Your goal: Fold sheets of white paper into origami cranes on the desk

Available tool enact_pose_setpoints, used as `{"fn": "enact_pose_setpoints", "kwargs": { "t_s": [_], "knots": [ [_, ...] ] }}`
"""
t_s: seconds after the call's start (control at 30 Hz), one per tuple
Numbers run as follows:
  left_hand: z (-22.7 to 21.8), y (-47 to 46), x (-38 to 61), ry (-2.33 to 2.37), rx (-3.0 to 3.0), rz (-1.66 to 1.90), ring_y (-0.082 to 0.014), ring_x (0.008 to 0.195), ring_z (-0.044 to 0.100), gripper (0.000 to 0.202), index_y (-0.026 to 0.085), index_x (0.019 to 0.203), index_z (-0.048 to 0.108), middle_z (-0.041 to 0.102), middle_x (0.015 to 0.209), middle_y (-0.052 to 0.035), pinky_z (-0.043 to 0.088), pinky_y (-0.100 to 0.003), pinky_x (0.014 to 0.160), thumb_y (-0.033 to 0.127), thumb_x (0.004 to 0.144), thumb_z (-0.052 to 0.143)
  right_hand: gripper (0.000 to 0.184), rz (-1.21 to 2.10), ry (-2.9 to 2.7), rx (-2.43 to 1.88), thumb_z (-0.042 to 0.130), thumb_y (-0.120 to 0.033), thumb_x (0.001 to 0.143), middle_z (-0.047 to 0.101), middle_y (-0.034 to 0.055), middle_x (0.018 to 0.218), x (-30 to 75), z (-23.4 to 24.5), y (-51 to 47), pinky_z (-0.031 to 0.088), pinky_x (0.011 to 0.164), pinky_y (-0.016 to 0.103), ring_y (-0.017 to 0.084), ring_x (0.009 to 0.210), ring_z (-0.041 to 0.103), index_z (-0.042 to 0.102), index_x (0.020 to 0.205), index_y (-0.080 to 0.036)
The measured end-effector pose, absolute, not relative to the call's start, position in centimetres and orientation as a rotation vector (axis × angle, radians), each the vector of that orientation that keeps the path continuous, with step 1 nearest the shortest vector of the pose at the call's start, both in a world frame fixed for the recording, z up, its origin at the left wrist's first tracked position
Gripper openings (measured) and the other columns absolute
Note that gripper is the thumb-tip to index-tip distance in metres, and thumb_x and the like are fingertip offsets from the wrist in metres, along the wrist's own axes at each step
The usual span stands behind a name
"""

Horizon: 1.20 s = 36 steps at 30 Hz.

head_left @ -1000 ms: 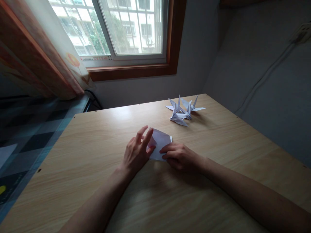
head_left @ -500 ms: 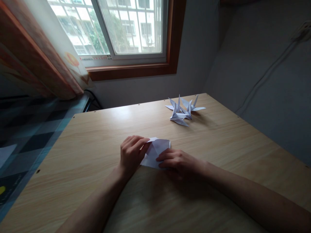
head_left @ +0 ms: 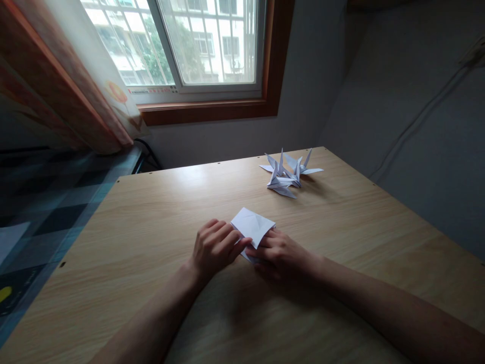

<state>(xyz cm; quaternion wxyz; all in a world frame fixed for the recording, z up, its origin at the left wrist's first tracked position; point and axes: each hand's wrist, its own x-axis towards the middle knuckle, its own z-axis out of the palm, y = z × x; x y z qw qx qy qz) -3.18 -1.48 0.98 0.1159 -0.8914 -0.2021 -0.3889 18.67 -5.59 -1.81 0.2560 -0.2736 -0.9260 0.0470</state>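
A folded sheet of white paper [head_left: 253, 225] is between my two hands, just above the wooden table [head_left: 170, 212]. My left hand [head_left: 217, 246] is closed on its left side, with the thumb reaching to the lower corner of the raised flap. On the right, my right hand [head_left: 278, 251] grips the paper from below, its fingers partly hidden under the flap. Beyond them, several white paper cranes [head_left: 284, 181] stand in a cluster at the table's far right.
A bed or table with a dark checked cloth [head_left: 76, 202] adjoins the table on the left. At the back are a barred window [head_left: 215, 45] and an orange curtain [head_left: 71, 76]. A cable [head_left: 420, 116] runs down the right wall.
A flap of the paper has been lifted and turned over toward me, now covering my right fingertips. My left hand has moved slightly right and down with it.
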Motion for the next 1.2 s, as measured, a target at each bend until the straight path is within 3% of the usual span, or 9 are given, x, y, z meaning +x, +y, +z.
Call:
{"fn": "enact_pose_setpoints", "kwargs": {
  "t_s": [0.17, 0.27, 0.37, 0.73, 0.83, 0.93, 1.1, 1.2],
  "knots": [
    [1.0, -1.3, -3.4, -0.584, -2.74, -1.097, -0.0127, 0.052, 0.046, 0.027, 0.019, 0.066, 0.054, 0.055, 0.057, 0.0005, 0.035, -0.029, 0.055, 0.021, 0.092, 0.048, 0.024, 0.17, -2.506, -0.904, 0.061, -0.031, 0.084, 0.065, 0.0122, 0.103, 18.8, -1.0, -5.9, 0.048, 0.084, 0.041, 0.026, 0.092, 0.06, 0.068, 0.104, -0.02],
    [0.9, -1.0, -3.1, -0.562, -2.849, -0.935, -0.0155, 0.07, 0.059, 0.017, 0.018, 0.079, 0.061, 0.067, 0.078, -0.004, 0.043, -0.03, 0.065, 0.026, 0.092, 0.052, 0.025, 0.207, -2.499, -0.939, 0.064, -0.03, 0.081, 0.062, 0.0131, 0.107, 18.9, -0.7, -5.9, 0.049, 0.082, 0.038, 0.025, 0.094, 0.058, 0.068, 0.103, -0.02],
    [0.7, -0.8, -2.8, -0.602, -2.932, -0.795, -0.0199, 0.089, 0.063, 0.017, 0.019, 0.089, 0.064, 0.07, 0.095, -0.0071, 0.046, -0.032, 0.076, 0.033, 0.091, 0.054, 0.029, 0.238, -2.493, -0.935, 0.063, -0.029, 0.081, 0.06, 0.0136, 0.11, 18.9, -0.6, -5.9, 0.049, 0.084, 0.039, 0.025, 0.097, 0.057, 0.067, 0.109, -0.019],
    [0.6, -1.0, -2.8, -0.582, -2.966, -0.621, -0.0211, 0.087, 0.064, 0.017, 0.018, 0.095, 0.065, 0.068, 0.089, -0.0078, 0.047, -0.035, 0.077, 0.03, 0.091, 0.053, 0.024, 0.232, -2.418, -0.842, 0.062, -0.024, 0.082, 0.06, 0.0126, 0.1, 18.8, -0.7, -5.9, 0.051, 0.075, 0.035, 0.022, 0.084, 0.057, 0.068, 0.103, -0.017],
    [0.7, -1.0, -2.7, -0.573, -2.951, -0.587, -0.0214, 0.087, 0.063, 0.016, 0.019, 0.095, 0.064, 0.067, 0.09, -0.0074, 0.047, -0.035, 0.077, 0.031, 0.09, 0.055, 0.012, 0.155, -2.393, -0.806, 0.058, -0.021, 0.083, 0.061, 0.0118, 0.095, 18.8, -0.8, -5.9, 0.05, 0.07, 0.032, 0.019, 0.077, 0.056, 0.067, 0.088, -0.016],
    [0.7, -1.2, -2.7, -0.559, -2.929, -0.568, -0.0216, 0.089, 0.061, 0.015, 0.019, 0.095, 0.064, 0.068, 0.093, -0.0071, 0.045, -0.035, 0.076, 0.03, 0.089, 0.057, 0.014, 0.033, -2.358, -0.778, 0.052, -0.017, 0.085, 0.063, 0.0094, 0.087, 18.8, -1.0, -5.7, 0.048, 0.065, 0.03, 0.018, 0.071, 0.055, 0.064, 0.079, -0.017],
    [0.8, -1.5, -2.5, -0.564, -2.912, -0.599, -0.02, 0.084, 0.059, 0.011, 0.019, 0.092, 0.064, 0.068, 0.091, -0.0059, 0.041, -0.033, 0.069, 0.023, 0.088, 0.054, 0.024, -0.107, -2.296, -0.795, 0.047, -0.009, 0.086, 0.068, 0.0074, 0.088, 19.2, -1.0, -5.4, 0.046, 0.066, 0.029, 0.018, 0.074, 0.059, 0.065, 0.099, -0.018],
    [0.8, -1.6, -2.3, -0.581, -2.921, -0.604, -0.0192, 0.08, 0.058, 0.012, 0.018, 0.091, 0.063, 0.067, 0.086, -0.0051, 0.04, -0.032, 0.066, 0.018, 0.087, 0.052, 0.024, -0.124, -2.307, -0.867, 0.047, -0.009, 0.088, 0.069, 0.0065, 0.085, 19.5, -1.2, -5.3, 0.045, 0.064, 0.027, 0.017, 0.07, 0.06, 0.065, 0.101, -0.017]
  ]
}}
